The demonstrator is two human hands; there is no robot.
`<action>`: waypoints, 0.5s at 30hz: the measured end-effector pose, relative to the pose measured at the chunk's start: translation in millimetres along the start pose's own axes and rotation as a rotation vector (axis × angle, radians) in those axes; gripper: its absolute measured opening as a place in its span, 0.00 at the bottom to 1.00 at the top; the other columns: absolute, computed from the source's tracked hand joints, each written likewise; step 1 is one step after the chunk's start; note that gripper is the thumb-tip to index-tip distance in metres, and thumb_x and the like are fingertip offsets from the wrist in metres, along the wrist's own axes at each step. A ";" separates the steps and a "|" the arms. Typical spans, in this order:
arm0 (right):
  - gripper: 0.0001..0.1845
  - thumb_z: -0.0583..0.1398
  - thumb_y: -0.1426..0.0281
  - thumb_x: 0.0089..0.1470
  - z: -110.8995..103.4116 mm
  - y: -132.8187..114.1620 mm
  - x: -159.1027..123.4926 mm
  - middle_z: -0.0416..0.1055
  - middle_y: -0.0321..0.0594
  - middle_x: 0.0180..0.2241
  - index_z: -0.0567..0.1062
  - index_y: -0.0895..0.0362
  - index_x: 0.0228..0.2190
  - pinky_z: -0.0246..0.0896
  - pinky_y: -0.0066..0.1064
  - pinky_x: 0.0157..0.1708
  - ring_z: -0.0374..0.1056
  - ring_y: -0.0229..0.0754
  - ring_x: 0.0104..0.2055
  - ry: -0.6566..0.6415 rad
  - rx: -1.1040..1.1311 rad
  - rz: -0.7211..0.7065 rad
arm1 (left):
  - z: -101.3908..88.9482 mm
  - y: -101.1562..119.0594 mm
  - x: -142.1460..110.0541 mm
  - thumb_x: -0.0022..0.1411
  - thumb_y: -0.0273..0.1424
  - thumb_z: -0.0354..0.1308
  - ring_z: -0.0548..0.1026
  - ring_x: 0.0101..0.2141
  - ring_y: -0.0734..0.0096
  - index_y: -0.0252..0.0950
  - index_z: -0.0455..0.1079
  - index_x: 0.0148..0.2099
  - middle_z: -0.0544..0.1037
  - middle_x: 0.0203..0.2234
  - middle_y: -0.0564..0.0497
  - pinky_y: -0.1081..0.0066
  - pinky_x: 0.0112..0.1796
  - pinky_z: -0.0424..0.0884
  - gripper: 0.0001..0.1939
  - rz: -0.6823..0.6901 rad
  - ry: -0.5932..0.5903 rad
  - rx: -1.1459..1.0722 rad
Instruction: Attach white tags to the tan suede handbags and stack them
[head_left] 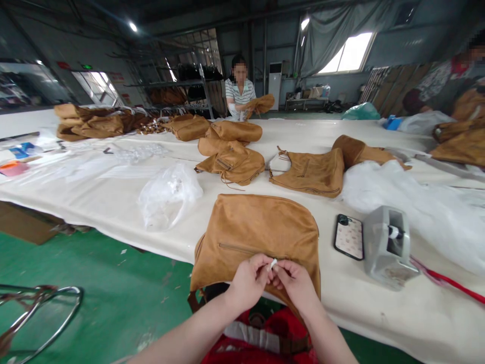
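Observation:
A tan brown bag (261, 222) lies flat in front of me, its lower edge hanging over the table edge. A long zipper (237, 248) runs across its front. My left hand (252, 275) and my right hand (290, 280) meet over the right end of that zipper, fingertips pinched close together. Between them sticks up a small white strip (273, 263), perhaps paper or thin plastic. Both hands seem to grip it; the zipper end is hidden under the fingers.
Right of the bag are a phone (348, 236) and a grey tape dispenser (390, 247). Clear plastic bags (170, 197) and more brown bags (308, 172) lie on the white table (98, 202). A co-worker (240, 91) across the table handles another bag. A metal stool (71, 313) stands lower left.

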State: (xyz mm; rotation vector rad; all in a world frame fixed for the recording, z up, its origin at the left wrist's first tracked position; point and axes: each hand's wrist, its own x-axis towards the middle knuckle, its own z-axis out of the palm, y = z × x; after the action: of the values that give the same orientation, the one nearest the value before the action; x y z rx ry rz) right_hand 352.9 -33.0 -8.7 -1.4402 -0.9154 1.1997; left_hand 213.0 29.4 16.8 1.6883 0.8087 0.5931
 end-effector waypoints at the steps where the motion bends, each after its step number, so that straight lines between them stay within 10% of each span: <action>1: 0.17 0.58 0.57 0.52 2.3 -0.3 0.3 0.73 0.37 0.22 0.75 0.57 0.24 0.60 0.26 0.24 0.65 0.37 0.22 0.018 0.000 0.004 | 1.1 2.3 -2.6 0.65 0.29 0.48 0.72 0.28 0.73 0.35 0.70 0.41 0.74 0.25 0.52 0.73 0.34 0.71 0.10 0.027 0.018 0.046; 15: 0.17 0.63 0.55 0.45 7.2 1.2 -0.6 0.60 0.29 0.17 0.72 0.58 0.23 0.31 0.26 0.15 0.40 0.28 0.14 0.044 0.365 0.057 | 8.0 0.5 -12.2 0.65 0.25 0.47 0.76 0.34 0.69 0.38 0.68 0.47 0.79 0.33 0.50 0.71 0.39 0.70 0.11 0.165 0.103 0.259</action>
State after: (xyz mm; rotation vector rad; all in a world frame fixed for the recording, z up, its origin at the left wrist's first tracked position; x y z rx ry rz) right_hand 345.7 -32.2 -9.8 -1.1988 -0.5904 1.2958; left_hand 211.2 15.0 15.6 1.9885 0.8532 0.7180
